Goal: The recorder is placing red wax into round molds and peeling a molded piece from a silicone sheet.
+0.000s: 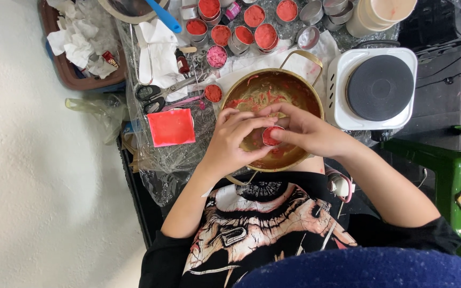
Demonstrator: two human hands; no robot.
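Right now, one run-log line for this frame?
left hand: holds small red-filled tin | right hand: fingers on tin | location: over gold pot | nearby: hot plate

- A small round metal tin point(271, 135), filled with red wax-like material, sits tilted on its side, its open red face turned toward the camera; it is pinched between the fingers of both hands.
- It hangs above a wide, round, gold-coloured metal pot point(316, 101) with loop handles, whose inside is smeared with red and brownish residue.
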